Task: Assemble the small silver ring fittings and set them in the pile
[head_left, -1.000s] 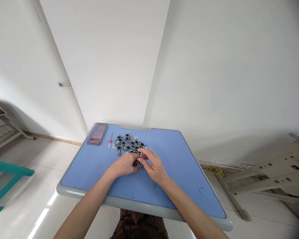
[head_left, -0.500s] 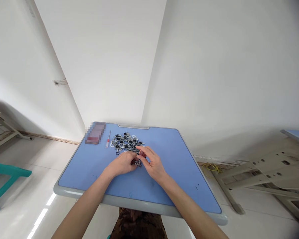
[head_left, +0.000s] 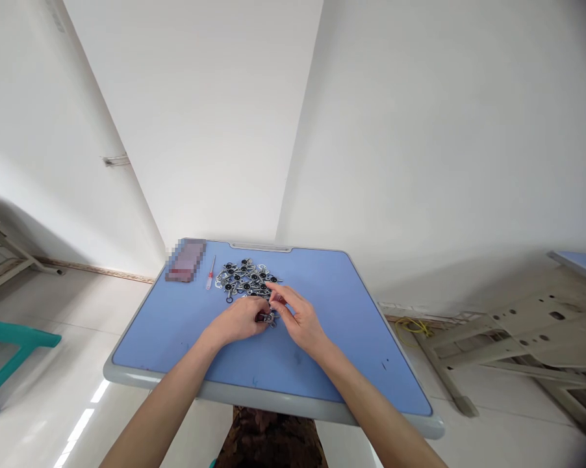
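Note:
My left hand (head_left: 242, 318) is closed on a small metal fitting (head_left: 269, 319), resting low over the table just in front of a pile. My right hand (head_left: 299, 316) is beside it, with thumb and fingers curled in a pinch above the fitting. Whatever lies between those fingertips is too small to make out. Behind both hands spreads the pile of small metal parts (head_left: 247, 286), several with round black centres. A dark ring (head_left: 229, 300) lies at its near left edge. A screwdriver (head_left: 210, 279) with a clear handle and red collar lies left of the pile.
The parts lie on a blue table (head_left: 342, 325) with a grey rim. A blurred flat packet (head_left: 186, 261) lies at its far left corner. A green stool (head_left: 15, 335) stands on the left, and a beige metal frame (head_left: 517, 338) on the right. White walls rise behind.
The fingers of my right hand have shifted slightly, and the reddish patch between them shows less. My left hand keeps its hold on the fitting. The view has moved a little.

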Tool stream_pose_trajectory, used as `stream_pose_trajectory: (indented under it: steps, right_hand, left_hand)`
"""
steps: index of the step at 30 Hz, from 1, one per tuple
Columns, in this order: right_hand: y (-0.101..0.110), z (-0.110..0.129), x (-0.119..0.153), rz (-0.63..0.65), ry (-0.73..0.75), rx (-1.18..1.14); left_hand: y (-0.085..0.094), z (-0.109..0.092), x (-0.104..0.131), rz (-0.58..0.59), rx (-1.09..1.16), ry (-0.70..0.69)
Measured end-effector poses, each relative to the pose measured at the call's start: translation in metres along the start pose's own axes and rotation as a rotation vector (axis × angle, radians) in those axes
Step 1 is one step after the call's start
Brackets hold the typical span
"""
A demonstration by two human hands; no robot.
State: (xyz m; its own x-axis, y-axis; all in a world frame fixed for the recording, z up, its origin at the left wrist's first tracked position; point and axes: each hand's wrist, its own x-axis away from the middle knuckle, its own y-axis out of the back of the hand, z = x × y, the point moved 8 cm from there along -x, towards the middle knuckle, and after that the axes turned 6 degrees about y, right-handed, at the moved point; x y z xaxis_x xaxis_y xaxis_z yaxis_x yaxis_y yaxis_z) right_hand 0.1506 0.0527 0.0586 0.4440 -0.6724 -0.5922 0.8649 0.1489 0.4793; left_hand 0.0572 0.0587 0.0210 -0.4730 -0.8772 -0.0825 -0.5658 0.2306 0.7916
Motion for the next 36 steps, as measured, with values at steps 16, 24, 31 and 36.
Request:
stream_pose_trajectory:
  steps: [16, 24, 31, 36]
  right_hand:
    - [0.0016, -0.0035, 0.0005, -0.001, -0.035, 0.013]
    - [-0.0007, 0.0008, 0.0013, 0.026, 0.005, 0.057]
    - [0.0006, -0.0007, 0.0005, 0.006, -0.013, -0.014]
    - [-0.0016, -0.0029, 0.0029, 0.037, -0.051, -0.043]
  left_hand:
    - [0.0002, -0.0011, -0.0003, 0.004, -0.017, 0.001]
    - [-0.0002, -0.0013, -0.0004, 0.004, 0.021, -0.010]
    - [-0.0005, 0.0007, -0.0003, 0.008, -0.004, 0.014]
    - [0.0010, -0.0019, 0.0000, 0.006, 0.002, 0.003]
